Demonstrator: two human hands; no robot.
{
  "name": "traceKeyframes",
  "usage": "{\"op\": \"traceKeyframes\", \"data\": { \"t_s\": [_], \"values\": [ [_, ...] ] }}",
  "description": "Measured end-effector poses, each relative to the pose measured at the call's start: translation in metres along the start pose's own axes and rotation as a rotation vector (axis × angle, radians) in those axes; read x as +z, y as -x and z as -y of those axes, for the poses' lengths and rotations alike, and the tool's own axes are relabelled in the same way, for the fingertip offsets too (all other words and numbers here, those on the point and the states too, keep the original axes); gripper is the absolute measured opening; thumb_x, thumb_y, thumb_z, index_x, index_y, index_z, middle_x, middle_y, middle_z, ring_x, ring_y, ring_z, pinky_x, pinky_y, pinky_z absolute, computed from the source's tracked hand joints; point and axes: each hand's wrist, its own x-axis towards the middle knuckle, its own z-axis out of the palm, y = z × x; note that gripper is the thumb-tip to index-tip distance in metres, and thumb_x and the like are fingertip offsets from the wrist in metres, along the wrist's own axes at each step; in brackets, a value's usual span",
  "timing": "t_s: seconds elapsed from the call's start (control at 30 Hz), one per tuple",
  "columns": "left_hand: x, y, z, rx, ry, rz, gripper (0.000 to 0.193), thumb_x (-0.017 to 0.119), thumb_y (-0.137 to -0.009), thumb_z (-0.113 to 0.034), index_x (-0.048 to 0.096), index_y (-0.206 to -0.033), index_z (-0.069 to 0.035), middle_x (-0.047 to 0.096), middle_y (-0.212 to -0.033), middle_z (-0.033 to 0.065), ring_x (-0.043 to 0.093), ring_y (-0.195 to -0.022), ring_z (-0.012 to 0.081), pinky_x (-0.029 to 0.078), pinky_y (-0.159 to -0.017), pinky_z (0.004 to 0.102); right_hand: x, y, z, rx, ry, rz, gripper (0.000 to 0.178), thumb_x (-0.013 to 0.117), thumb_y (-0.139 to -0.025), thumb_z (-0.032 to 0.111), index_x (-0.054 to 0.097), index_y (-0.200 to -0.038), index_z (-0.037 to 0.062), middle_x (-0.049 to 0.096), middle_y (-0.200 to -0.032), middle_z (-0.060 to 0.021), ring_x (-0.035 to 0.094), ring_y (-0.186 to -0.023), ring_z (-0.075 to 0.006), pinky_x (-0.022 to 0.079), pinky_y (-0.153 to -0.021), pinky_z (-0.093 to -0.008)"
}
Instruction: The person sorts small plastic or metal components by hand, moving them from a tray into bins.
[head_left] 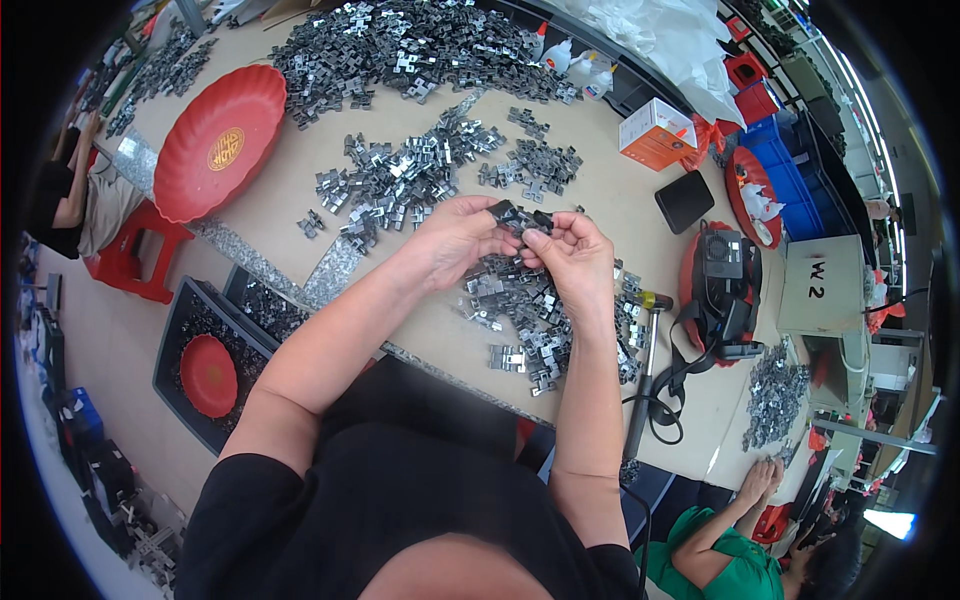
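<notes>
My left hand [462,240] and my right hand [572,258] meet over the middle of the table. Between their fingertips is a small dark metal clip [517,218], pinched from both sides. The fingers partly cover it, so its full shape does not show. Just below the hands lies a pile of shiny metal clips [545,325], reaching under my right wrist. Another heap of metal clips [415,175] spreads beyond my left hand, with a smaller cluster of clips [540,168] beside it.
A large clip mound [400,45] covers the table's far side. At left leans a red scalloped tray [225,145]. On the right are an orange-white box [657,135], a black pad [685,202], a hammer [645,370] and a black radio-like device [725,265]. A green-sleeved person [720,560] works at lower right.
</notes>
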Motion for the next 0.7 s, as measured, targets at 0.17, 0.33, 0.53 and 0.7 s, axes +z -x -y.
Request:
{"op": "traceKeyframes", "data": {
  "t_s": [0.17,0.33,0.53,0.7],
  "values": [
    [0.014,0.006,-0.003,0.036,-0.032,-0.25,0.016,0.051,-0.08,-0.012,0.054,-0.087,0.001,0.057,-0.078,0.0056,0.052,-0.07,0.0114,0.043,-0.063,0.0231,0.0,0.006,-0.002,0.01,-0.109,0.024,0.014,0.057,-0.074,-0.003,0.049,-0.086,-0.0029,0.058,-0.073,-0.0095,0.059,-0.064,-0.0141,0.05,-0.055,-0.021],
    [0.012,0.006,0.013,0.056,-0.006,-0.294,0.012,0.051,-0.078,-0.014,0.058,-0.078,-0.005,0.055,-0.069,0.0014,0.043,-0.058,0.0068,0.033,-0.054,0.0191,0.012,0.006,-0.01,-0.029,-0.166,0.007,0.023,0.055,-0.075,-0.003,0.042,-0.093,-0.0056,0.057,-0.076,-0.0133,0.058,-0.062,-0.0148,0.05,-0.055,-0.0226],
    [0.013,0.009,0.013,0.07,0.015,-0.267,0.01,0.049,-0.077,-0.009,0.057,-0.075,-0.002,0.053,-0.067,0.0009,0.043,-0.059,0.0068,0.035,-0.057,0.0206,0.009,0.005,-0.012,0.007,-0.156,-0.012,0.028,0.056,-0.075,-0.002,0.043,-0.099,-0.0068,0.057,-0.075,-0.0127,0.058,-0.062,-0.0153,0.05,-0.056,-0.0232],
    [0.017,0.011,0.011,0.093,0.103,-0.222,0.009,0.048,-0.076,-0.006,0.055,-0.073,-0.001,0.054,-0.068,0.0022,0.044,-0.061,0.008,0.036,-0.059,0.0214,0.008,0.007,-0.008,0.054,-0.202,0.029,0.021,0.057,-0.075,0.001,0.051,-0.094,-0.007,0.058,-0.073,-0.0117,0.059,-0.061,-0.0148,0.05,-0.056,-0.0232]
  ]
}}
